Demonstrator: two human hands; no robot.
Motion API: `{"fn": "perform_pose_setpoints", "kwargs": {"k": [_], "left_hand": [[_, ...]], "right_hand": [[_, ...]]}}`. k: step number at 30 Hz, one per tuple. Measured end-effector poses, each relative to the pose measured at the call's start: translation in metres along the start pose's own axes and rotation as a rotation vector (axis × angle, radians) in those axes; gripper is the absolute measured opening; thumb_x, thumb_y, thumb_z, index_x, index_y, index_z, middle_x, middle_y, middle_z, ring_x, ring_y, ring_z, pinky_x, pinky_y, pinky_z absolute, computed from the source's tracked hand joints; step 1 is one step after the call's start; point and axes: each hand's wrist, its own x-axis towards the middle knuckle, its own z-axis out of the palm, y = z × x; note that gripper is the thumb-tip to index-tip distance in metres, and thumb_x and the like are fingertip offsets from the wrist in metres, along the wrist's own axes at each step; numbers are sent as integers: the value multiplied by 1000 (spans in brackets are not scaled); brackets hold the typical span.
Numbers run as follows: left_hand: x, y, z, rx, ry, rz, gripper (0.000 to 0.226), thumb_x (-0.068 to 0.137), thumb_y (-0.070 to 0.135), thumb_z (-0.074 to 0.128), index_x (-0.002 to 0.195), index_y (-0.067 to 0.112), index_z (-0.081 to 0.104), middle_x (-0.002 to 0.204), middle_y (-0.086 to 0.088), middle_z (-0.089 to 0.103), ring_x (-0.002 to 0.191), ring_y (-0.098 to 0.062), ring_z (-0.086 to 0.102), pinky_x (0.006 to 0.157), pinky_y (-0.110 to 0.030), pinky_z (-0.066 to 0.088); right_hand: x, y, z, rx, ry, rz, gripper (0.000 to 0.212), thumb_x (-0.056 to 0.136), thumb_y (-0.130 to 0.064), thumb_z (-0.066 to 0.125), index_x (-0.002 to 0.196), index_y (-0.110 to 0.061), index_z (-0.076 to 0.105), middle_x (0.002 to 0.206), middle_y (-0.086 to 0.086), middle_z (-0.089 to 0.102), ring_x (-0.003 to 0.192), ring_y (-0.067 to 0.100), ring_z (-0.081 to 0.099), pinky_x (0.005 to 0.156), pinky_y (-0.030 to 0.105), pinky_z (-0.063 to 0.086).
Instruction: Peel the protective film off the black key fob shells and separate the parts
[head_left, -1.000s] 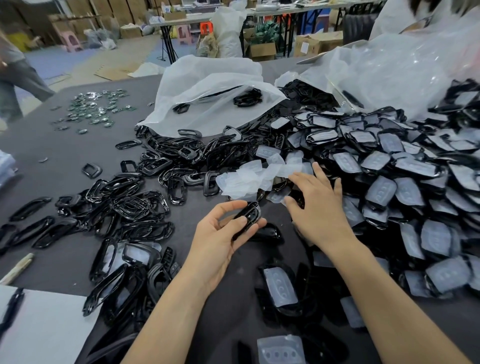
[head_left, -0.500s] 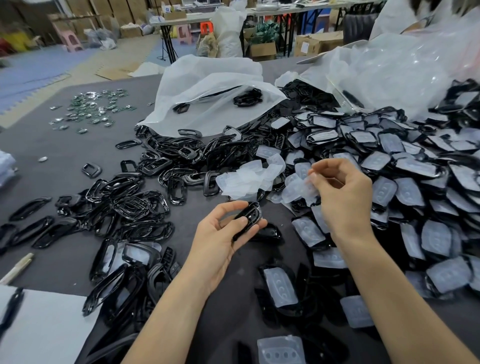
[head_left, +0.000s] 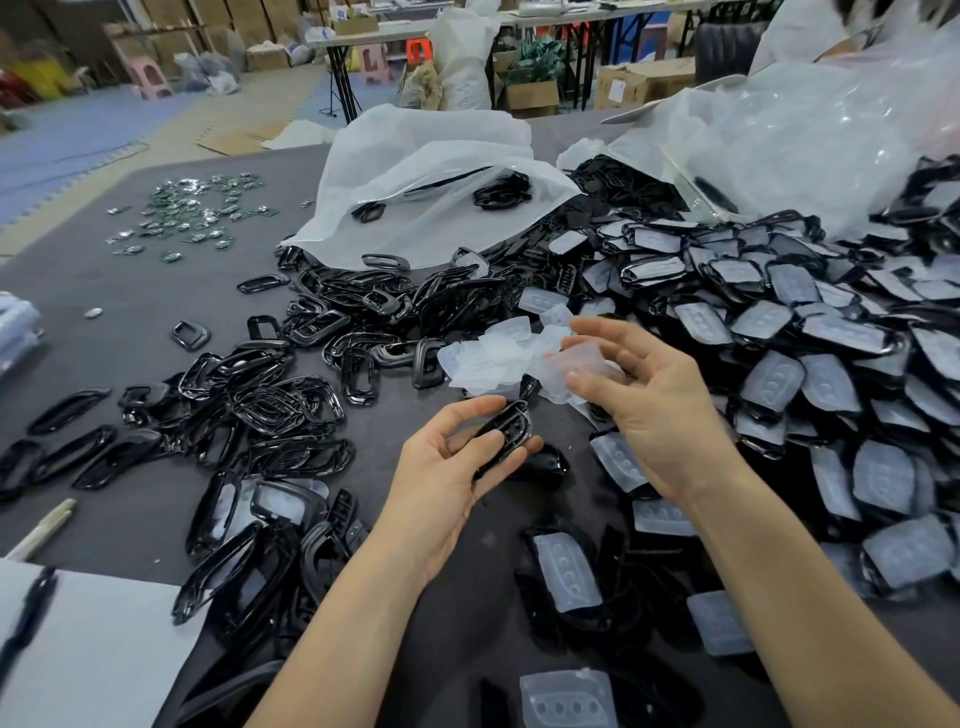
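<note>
My left hand (head_left: 441, 478) is shut on a black key fob shell (head_left: 506, 434), held tilted between thumb and fingers above the dark table (head_left: 156, 291). My right hand (head_left: 654, 410) hovers just right of it with its fingers spread. A translucent film piece (head_left: 582, 364) sits loose at its fingertips, over a small heap of peeled films (head_left: 488, 358). Film-covered shells (head_left: 779, 374) lie piled across the right side. Bare black frames and shells (head_left: 280, 410) lie heaped on the left.
A white plastic bag (head_left: 426, 171) lies open at the back centre and a clear bag (head_left: 810, 135) at the back right. Small green circuit boards (head_left: 197, 213) are scattered far left. A white sheet (head_left: 93, 660) with a pen (head_left: 28, 613) sits at the near left corner.
My right hand pulled a film off the pile area, lifted it pinched, then moved left and spread its fingers. The left hand kept hold of the shell and stayed put.
</note>
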Motion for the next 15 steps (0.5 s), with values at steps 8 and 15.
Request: {"fn": "perform_pose_setpoints", "kwargs": {"k": [8,15], "left_hand": [[-4,-5,6,158,-98,99,43,96,-8,47,100,25,74,101,-9,74,90,-29,73,76,-21,55],[-7,-5,10,261,-140,162,44,97,-7,46,106,27,72,109,-4,73,93,-26,72,78,-20,55]], "right_hand": [[-3,0,5,14,-69,65,9,78,-4,73,82,-12,72,104,6,73,96,16,69,90,29,54],[-5,1,6,-93,-84,0,20,75,-2,76,76,-17,62,78,8,71,75,15,65,78,31,53]]}}
